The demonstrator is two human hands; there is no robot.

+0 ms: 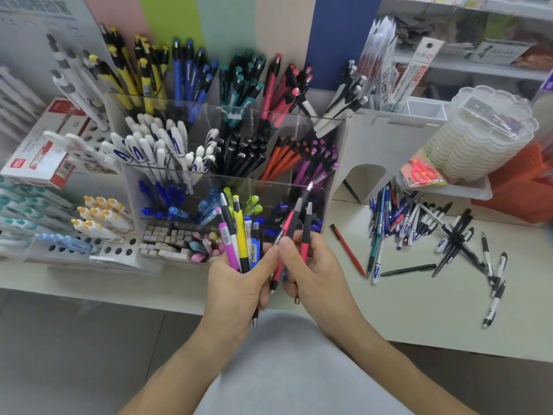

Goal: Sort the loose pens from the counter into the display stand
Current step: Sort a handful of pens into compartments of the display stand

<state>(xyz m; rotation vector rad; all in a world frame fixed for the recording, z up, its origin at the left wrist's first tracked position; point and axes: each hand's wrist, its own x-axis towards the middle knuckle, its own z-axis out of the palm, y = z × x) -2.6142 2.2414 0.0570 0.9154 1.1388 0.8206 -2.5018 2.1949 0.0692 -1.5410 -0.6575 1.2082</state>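
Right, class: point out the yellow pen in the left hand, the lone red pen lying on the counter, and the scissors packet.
yellow pen [239, 232], head view, mid-barrel
red pen [348, 251], head view, middle of its shaft
scissors packet [422, 172], head view, on the red handles

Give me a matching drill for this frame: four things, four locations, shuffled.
Things:
1. red-and-black pens
2. pink, yellow and blue pens
3. thin red pen
4. scissors pack

Places:
A. lying alone on the counter
B. in the left hand
C. in the white tray by the stacked clear containers
D. in the right hand

Pairs: 1-D, 2-B, 3-A, 4-C
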